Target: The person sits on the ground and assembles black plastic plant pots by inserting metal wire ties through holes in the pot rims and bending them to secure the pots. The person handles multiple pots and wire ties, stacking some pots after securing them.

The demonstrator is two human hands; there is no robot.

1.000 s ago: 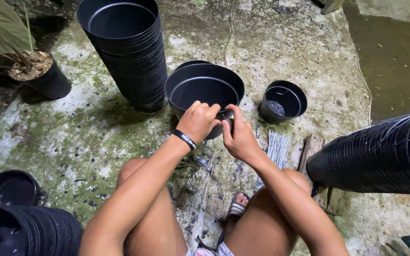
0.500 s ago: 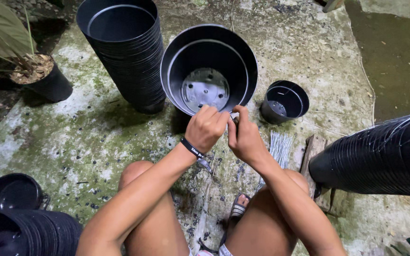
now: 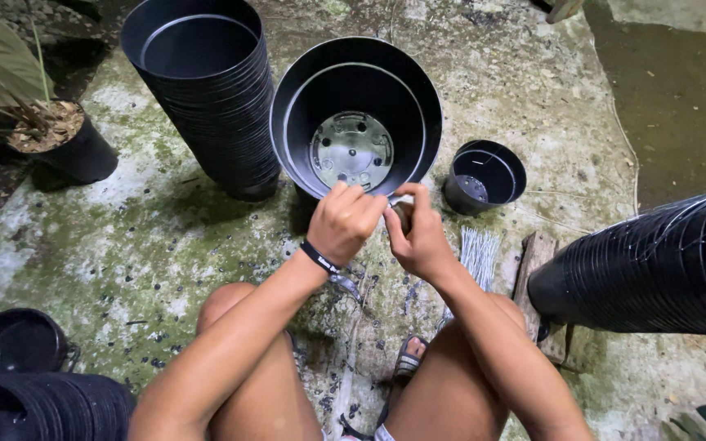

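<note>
A large black plastic pot (image 3: 320, 90) is tilted up toward me, its open mouth showing a pale drain-holed bottom. My left hand (image 3: 343, 222), with a black wristband, pinches the pot's near rim. My right hand (image 3: 418, 237) is closed beside it at the same rim, fingers on something small and pale that I cannot make out. Both forearms reach forward between my bare knees.
A tall stack of black pots (image 3: 206, 98) stands at the left. A small black pot (image 3: 485, 175) sits to the right. A long stack of pots (image 3: 655, 269) lies on its side. A bundle of pale wires (image 3: 477, 249), a potted plant (image 3: 59, 139) and more pots (image 3: 18, 367) are around.
The large pot has been tipped up from near upright until its mouth faces me. Both hands stayed on its near rim.
</note>
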